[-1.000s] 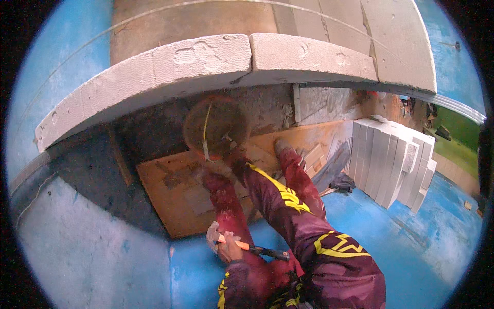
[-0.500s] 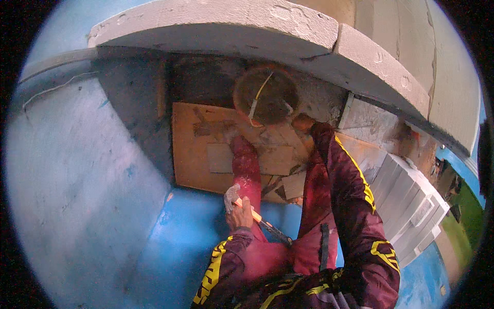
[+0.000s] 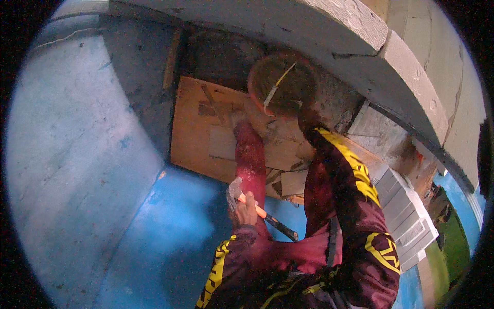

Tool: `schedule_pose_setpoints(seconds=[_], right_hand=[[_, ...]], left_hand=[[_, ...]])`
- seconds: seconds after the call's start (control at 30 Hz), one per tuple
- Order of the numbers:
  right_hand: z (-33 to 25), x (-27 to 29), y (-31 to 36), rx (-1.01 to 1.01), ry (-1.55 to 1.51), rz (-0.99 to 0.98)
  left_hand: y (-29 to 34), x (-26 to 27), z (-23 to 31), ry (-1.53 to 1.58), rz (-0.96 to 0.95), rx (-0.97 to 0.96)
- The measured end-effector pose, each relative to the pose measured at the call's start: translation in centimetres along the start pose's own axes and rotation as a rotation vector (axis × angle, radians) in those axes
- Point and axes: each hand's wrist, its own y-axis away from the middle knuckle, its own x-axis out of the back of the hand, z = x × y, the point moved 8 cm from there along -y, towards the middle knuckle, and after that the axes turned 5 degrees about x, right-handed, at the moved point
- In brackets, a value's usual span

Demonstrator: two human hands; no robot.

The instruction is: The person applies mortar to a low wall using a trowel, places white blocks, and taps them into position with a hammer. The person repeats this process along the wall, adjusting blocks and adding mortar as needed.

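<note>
My left hand (image 3: 243,212) is closed around a claw hammer (image 3: 261,211) near its metal head; the orange and black handle slants down toward my lap. My right arm stretches forward, so that my right hand (image 3: 309,116) is at the near right rim of a round bucket (image 3: 254,96). Deep shade and blur hide its fingers, and I cannot tell whether it grips anything. Across the bucket's dark opening runs a thin yellow and white strip (image 3: 278,86).
A pale block wall (image 3: 355,23) curves overhead. Below lies a brown board (image 3: 193,147) with scraps on it. White blocks (image 3: 409,208) are stacked at the right. A blue-painted wall (image 3: 77,154) stands on the left.
The whole view has shifted, with the block wall sliding up and to the right. My right hand has drawn in closer to the bucket rim. The hammer stays in my left hand.
</note>
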Motion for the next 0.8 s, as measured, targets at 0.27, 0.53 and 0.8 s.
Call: schedule_pose_setpoints(seconds=[0.27, 0.53, 0.8], right_hand=[[-2.9, -0.4, -0.4, 0.215, -0.202, -0.091], [1.6, 1.4, 4.5, 0.493, -0.596, 0.184], [8.6, -2.7, 7.3, 0.232, -0.69, 0.156]], left_hand=[[0.3, 0.7, 2.4, -0.324, 0.047, -0.169], [0.9, 0.7, 0.7, 0.046, 0.014, 0.053], [1.8, 0.8, 2.4, 0.007, -0.008, -0.007]])
